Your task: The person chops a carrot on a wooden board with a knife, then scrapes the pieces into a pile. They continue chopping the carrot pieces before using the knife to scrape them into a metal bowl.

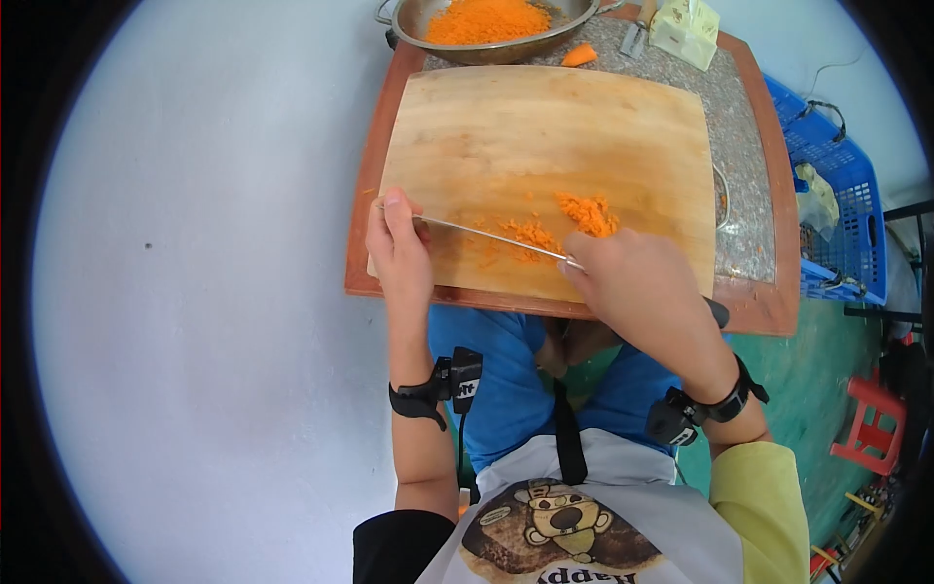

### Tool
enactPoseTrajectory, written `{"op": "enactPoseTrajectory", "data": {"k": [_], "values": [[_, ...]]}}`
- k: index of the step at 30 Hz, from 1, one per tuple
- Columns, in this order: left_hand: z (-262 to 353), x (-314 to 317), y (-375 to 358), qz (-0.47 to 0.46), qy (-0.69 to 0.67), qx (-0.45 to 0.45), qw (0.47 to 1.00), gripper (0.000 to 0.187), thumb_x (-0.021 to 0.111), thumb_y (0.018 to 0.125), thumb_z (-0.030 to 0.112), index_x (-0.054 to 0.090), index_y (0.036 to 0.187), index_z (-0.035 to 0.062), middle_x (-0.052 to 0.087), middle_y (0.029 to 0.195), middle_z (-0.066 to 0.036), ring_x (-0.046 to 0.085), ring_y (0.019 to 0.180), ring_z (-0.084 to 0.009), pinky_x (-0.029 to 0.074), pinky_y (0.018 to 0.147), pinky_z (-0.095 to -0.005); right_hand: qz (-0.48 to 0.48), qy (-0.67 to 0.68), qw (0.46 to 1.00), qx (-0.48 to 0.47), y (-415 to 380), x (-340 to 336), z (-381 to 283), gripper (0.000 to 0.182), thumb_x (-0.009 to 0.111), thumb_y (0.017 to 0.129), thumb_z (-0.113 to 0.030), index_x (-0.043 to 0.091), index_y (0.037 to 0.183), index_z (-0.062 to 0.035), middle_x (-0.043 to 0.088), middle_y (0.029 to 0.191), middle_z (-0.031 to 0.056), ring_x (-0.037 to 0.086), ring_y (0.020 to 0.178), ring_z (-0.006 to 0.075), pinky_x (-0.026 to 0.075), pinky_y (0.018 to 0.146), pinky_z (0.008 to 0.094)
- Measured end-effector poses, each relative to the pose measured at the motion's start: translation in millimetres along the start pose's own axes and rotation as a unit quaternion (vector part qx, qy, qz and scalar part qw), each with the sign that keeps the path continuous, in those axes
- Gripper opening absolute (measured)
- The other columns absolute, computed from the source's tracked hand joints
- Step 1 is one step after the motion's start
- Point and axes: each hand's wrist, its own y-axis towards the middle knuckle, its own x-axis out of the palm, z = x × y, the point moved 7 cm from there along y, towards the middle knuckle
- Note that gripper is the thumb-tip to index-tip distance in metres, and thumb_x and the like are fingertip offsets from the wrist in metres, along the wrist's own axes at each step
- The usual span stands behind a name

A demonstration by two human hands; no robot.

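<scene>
A knife [491, 237] lies across the lower part of the wooden cutting board [545, 117], its blade seen almost edge-on. My right hand [637, 282] is wrapped round its handle, and the dark end of the handle sticks out behind the hand. At the other end, my left hand [401, 248] pinches the blade's tip between thumb and fingers, near the board's left edge. Finely chopped carrot [590, 213] sits in a small heap just beyond the blade, close to my right hand. More bits lie scattered along the blade's middle.
At the table's far side stands a metal pan [467, 54] holding chopped carrot. A carrot piece [580, 54], a metal-bladed tool [634, 39] and a tissue pack [686, 34] lie near it. A blue basket [846, 185] and red stool [871, 425] are at right; a wall [214, 292] is left.
</scene>
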Motion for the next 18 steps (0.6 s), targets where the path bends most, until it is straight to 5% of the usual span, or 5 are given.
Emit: {"op": "enactPoseTrajectory", "data": {"k": [6,11,18], "values": [[4,-13,12,0.021,0.005,-0.004,1.0,0.033,0.039,0.092,0.031,0.045,0.072,0.0057,0.044,0.064,0.001,0.038,0.052,-0.0057,0.032,0.047,-0.0207,0.065,0.04,0.993,-0.088,10,-1,-16,0.011,0.049,0.077,-0.011,0.055,0.075,-0.0018,0.059,0.066,0.0167,0.061,0.062,0.0311,0.049,0.056,0.039],[14,-5,-6,0.03,0.026,-0.036,0.999,0.032,0.04,0.092,0.03,0.045,0.073,0.005,0.043,0.064,0.001,0.038,0.052,-0.0057,0.031,0.046,-0.0206,-0.028,0.043,0.998,-0.047,7,-8,3,0.018,0.052,0.081,-0.022,0.055,0.076,-0.0047,0.056,0.06,0.0171,0.057,0.06,0.0339,0.045,0.055,0.0435],[-2,-3,-1,0.013,0.041,0.027,0.999,0.034,0.037,0.093,0.032,0.047,0.073,0.0053,0.044,0.067,-0.001,0.04,0.05,-0.0074,0.034,0.046,-0.0209,-0.031,-0.003,0.999,-0.019,8,-2,3,0.019,0.053,0.081,-0.023,0.056,0.077,-0.0051,0.056,0.06,0.0161,0.058,0.061,0.0334,0.045,0.056,0.0431]]}}
